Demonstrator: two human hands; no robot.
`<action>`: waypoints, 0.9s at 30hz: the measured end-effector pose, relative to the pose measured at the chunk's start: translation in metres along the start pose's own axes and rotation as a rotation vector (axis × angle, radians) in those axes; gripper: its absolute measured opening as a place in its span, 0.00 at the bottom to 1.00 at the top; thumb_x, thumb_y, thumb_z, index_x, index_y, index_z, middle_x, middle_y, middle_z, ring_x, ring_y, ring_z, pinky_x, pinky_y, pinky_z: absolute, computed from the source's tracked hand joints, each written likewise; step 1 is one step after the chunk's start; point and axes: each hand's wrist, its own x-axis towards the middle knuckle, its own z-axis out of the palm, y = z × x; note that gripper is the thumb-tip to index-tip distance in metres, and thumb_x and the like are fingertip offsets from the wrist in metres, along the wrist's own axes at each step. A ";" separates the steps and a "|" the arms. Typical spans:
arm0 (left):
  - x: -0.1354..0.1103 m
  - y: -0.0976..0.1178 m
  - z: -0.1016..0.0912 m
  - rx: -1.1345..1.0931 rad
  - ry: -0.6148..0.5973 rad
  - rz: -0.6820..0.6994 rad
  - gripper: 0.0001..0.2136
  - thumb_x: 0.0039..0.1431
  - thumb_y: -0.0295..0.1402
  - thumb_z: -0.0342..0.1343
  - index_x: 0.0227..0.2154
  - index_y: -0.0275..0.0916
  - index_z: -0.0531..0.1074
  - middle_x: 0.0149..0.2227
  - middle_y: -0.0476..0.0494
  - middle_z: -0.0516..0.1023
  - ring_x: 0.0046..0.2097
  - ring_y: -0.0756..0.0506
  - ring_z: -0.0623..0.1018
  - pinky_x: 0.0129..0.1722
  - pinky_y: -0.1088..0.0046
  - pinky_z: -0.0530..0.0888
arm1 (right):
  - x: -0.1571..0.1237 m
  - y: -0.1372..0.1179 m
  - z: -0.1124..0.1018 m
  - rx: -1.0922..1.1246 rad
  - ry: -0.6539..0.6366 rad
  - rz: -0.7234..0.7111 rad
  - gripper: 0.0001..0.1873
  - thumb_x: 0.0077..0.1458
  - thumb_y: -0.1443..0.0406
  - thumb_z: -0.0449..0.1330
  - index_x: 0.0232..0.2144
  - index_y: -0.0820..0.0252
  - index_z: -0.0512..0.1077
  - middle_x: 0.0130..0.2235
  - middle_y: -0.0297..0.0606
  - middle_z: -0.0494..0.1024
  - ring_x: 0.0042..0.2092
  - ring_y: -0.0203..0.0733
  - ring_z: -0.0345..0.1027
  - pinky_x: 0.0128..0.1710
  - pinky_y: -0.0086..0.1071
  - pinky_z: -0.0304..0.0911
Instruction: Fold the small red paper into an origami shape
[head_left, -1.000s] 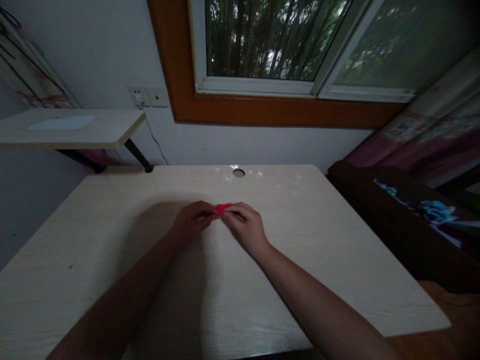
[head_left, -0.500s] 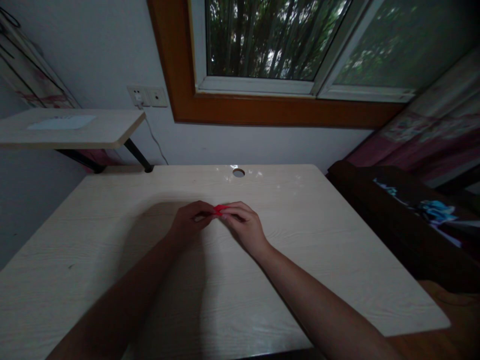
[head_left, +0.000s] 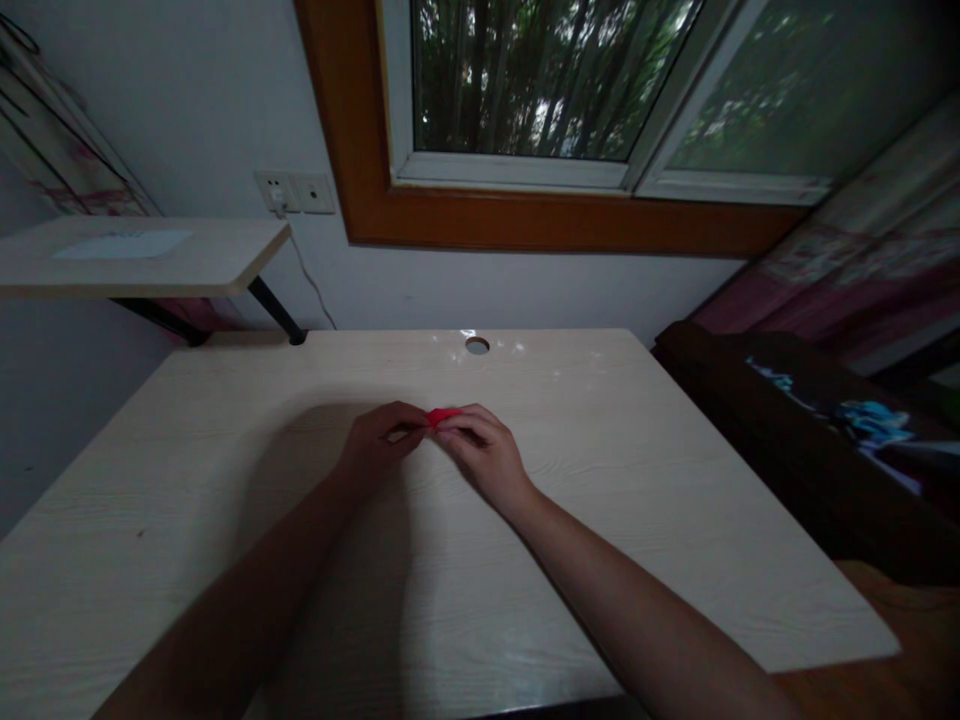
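Amid wide tabletop (head_left: 637,480), well inside its edges, left fingers (head_left: 406,410) and right fingers (head_left: 475,421) pinch a red piece (head_left: 441,415).

Over the tabletop (head_left: 637,520), I see the left hand (head_left: 369,440) and right hand (head_left: 491,452), a held piece (head_left: 441,416) between them. The tabletop's back left corner carries a shelf (head_left: 225,260); behind the tabletop is a window (head_left: 517,80); beyond its back right corner, a curtain (head_left: 862,240).
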 end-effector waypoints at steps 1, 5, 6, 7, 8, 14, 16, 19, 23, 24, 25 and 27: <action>0.000 0.001 0.000 -0.004 -0.002 0.002 0.03 0.59 0.31 0.62 0.35 0.39 0.78 0.36 0.44 0.83 0.37 0.48 0.82 0.40 0.75 0.79 | 0.000 0.000 0.000 -0.004 -0.001 0.006 0.05 0.57 0.65 0.66 0.37 0.50 0.81 0.40 0.39 0.80 0.44 0.43 0.75 0.46 0.38 0.70; 0.000 0.002 0.000 -0.003 -0.005 -0.005 0.04 0.59 0.33 0.63 0.35 0.39 0.78 0.36 0.43 0.83 0.37 0.48 0.82 0.39 0.75 0.79 | 0.000 0.000 0.000 -0.030 0.009 0.018 0.03 0.57 0.65 0.66 0.35 0.51 0.80 0.39 0.38 0.80 0.43 0.43 0.75 0.45 0.37 0.69; 0.000 0.002 0.001 -0.004 -0.009 -0.010 0.04 0.59 0.33 0.62 0.35 0.39 0.78 0.36 0.43 0.83 0.37 0.48 0.82 0.40 0.75 0.79 | 0.000 0.000 -0.001 -0.033 0.012 0.022 0.03 0.57 0.65 0.66 0.35 0.51 0.80 0.38 0.38 0.80 0.42 0.43 0.75 0.45 0.37 0.69; 0.000 0.002 0.001 -0.010 -0.012 -0.015 0.04 0.59 0.34 0.62 0.35 0.39 0.78 0.37 0.43 0.83 0.38 0.48 0.82 0.40 0.75 0.79 | 0.000 0.001 -0.001 -0.033 0.016 0.027 0.03 0.57 0.65 0.66 0.35 0.51 0.80 0.38 0.38 0.80 0.42 0.42 0.75 0.44 0.37 0.69; 0.000 0.003 0.001 -0.022 -0.013 -0.021 0.04 0.59 0.34 0.62 0.34 0.39 0.78 0.37 0.42 0.83 0.38 0.48 0.82 0.40 0.75 0.79 | 0.000 0.001 -0.001 -0.032 0.021 0.033 0.03 0.58 0.65 0.65 0.35 0.52 0.80 0.38 0.38 0.80 0.41 0.42 0.75 0.44 0.36 0.69; 0.002 0.008 0.001 -0.116 -0.024 -0.104 0.07 0.60 0.36 0.62 0.33 0.38 0.78 0.35 0.43 0.83 0.36 0.48 0.82 0.38 0.75 0.78 | 0.001 0.002 -0.002 -0.048 0.023 0.036 0.05 0.59 0.67 0.63 0.34 0.53 0.79 0.38 0.38 0.80 0.42 0.42 0.74 0.45 0.37 0.67; 0.002 0.009 0.001 -0.167 -0.038 -0.163 0.08 0.61 0.37 0.61 0.34 0.37 0.77 0.32 0.44 0.82 0.34 0.48 0.81 0.37 0.74 0.78 | 0.000 0.002 -0.002 -0.056 0.007 0.026 0.05 0.60 0.67 0.62 0.35 0.53 0.79 0.38 0.38 0.80 0.42 0.42 0.74 0.45 0.36 0.67; 0.003 0.008 0.003 -0.261 -0.025 -0.253 0.09 0.58 0.38 0.63 0.35 0.37 0.74 0.30 0.45 0.82 0.33 0.48 0.82 0.35 0.73 0.79 | 0.000 0.003 -0.003 -0.067 -0.021 -0.003 0.06 0.60 0.68 0.62 0.35 0.53 0.79 0.39 0.37 0.80 0.42 0.42 0.74 0.45 0.36 0.67; 0.003 0.004 0.007 -0.386 -0.024 -0.345 0.14 0.54 0.39 0.67 0.36 0.37 0.70 0.31 0.46 0.80 0.32 0.47 0.82 0.35 0.71 0.80 | 0.000 0.005 -0.003 -0.097 -0.046 -0.023 0.06 0.60 0.67 0.62 0.35 0.53 0.79 0.39 0.38 0.80 0.42 0.42 0.74 0.45 0.36 0.67; 0.003 0.003 0.008 -0.419 -0.027 -0.361 0.15 0.53 0.39 0.67 0.36 0.37 0.70 0.31 0.47 0.80 0.31 0.48 0.82 0.35 0.71 0.81 | 0.000 0.006 -0.003 -0.098 -0.046 -0.025 0.06 0.61 0.67 0.62 0.35 0.53 0.79 0.39 0.38 0.79 0.42 0.42 0.74 0.45 0.36 0.67; 0.003 0.002 0.009 -0.450 -0.027 -0.373 0.16 0.53 0.39 0.67 0.36 0.37 0.69 0.32 0.47 0.80 0.31 0.48 0.82 0.35 0.70 0.81 | 0.000 0.006 -0.003 -0.092 -0.043 -0.026 0.05 0.60 0.67 0.62 0.35 0.53 0.79 0.39 0.38 0.79 0.42 0.42 0.74 0.45 0.36 0.67; 0.003 0.000 0.010 -0.499 -0.018 -0.385 0.17 0.51 0.39 0.68 0.36 0.38 0.69 0.32 0.48 0.79 0.31 0.48 0.82 0.35 0.70 0.81 | 0.001 0.007 -0.003 -0.069 -0.038 -0.024 0.05 0.60 0.67 0.63 0.36 0.53 0.79 0.40 0.38 0.80 0.43 0.42 0.74 0.45 0.36 0.67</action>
